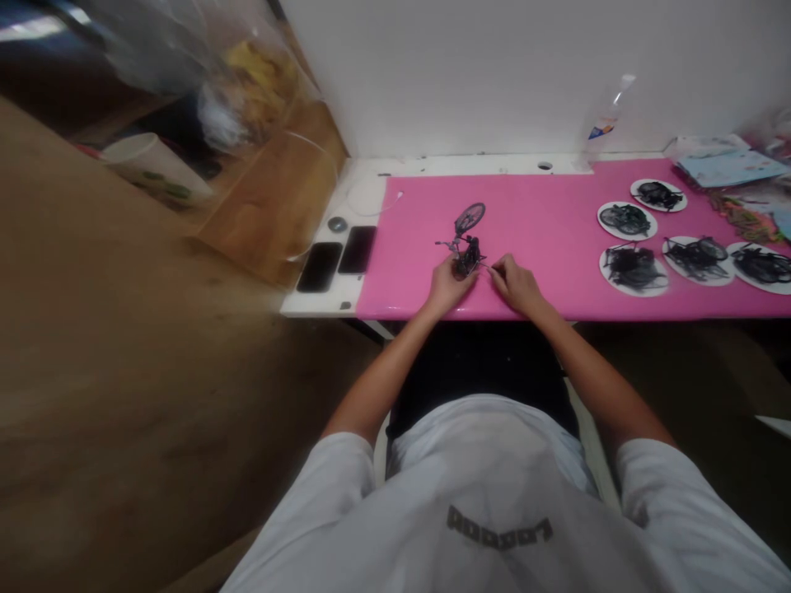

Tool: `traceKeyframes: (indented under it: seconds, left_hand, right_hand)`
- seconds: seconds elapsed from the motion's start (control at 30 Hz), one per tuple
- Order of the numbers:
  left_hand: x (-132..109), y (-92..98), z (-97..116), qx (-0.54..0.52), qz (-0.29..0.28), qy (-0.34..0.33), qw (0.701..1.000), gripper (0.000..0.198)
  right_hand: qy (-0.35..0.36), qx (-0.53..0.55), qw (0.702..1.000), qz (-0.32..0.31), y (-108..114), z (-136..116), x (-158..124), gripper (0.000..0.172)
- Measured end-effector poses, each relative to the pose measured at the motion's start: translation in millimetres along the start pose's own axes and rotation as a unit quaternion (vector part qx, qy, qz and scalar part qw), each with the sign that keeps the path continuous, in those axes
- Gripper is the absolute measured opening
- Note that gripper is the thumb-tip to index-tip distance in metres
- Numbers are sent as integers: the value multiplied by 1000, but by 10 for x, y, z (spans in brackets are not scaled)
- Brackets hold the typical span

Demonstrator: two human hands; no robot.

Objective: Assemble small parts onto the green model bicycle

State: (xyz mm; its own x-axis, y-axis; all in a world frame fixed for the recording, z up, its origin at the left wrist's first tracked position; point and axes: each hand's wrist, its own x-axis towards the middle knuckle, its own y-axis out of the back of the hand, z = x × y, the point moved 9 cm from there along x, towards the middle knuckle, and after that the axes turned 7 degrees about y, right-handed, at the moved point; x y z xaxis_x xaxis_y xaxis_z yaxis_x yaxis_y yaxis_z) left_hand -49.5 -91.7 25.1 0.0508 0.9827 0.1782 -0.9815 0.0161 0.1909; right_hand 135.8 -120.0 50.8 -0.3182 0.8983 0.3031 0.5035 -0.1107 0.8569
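Observation:
A small black wire model shaped like a bicycle (466, 239) stands on the pink table mat (544, 239), one wheel raised at the back. My left hand (446, 284) grips the model's lower part from the left. My right hand (514, 282) is closed beside it on the right, fingertips pinching what looks like a thin wire or pin at the model's edge; the piece is too small to make out.
Several white plates (625, 221) with black wire parts lie at the mat's right. Two dark phones (339, 257) rest on the white table edge at left. A plastic bottle (602, 123) stands by the wall. Papers (729, 165) lie at far right.

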Motion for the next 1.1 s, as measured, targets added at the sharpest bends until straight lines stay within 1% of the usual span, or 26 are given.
traceKeyframes:
  seconds: [0.1,0.23,0.43,0.57,0.67,0.83,1.0,1.1]
  left_hand:
    - [5,3,-16,13,2,6,1000,42]
    - [-1,-6,8,-18,-6,6,1000,41]
    - [-17,-39,45,-40,-22,27,999,44]
    - [-24,-33,33,-30,-16,18,999,44]
    - [-23,-22,15,2,-12,6,1000,42]
    - [-25,-14,28,34,-5,-10,999,41]
    - [-1,-16,-34,6,-2,12,1000,46]
    - [8,-16,-46,-8,-5,19,1000,46]
  right_hand:
    - [-5,-4,1000,4,9,26,-6,42]
    - [-10,-24,1000,4,33,22,-18,41]
    - [-16,-73,997,-13,21,3,-14,45]
    - [-14,-95,995,-22,-4,-13,-3,49]
    - [-16,-92,995,-24,-10,-17,2,51]
    - [-17,-77,997,-15,4,-27,-3,49]
    - [-23,-41,999,9,30,11,-17,49]
    - [-28,-29,999,12,16,55,-13,49]
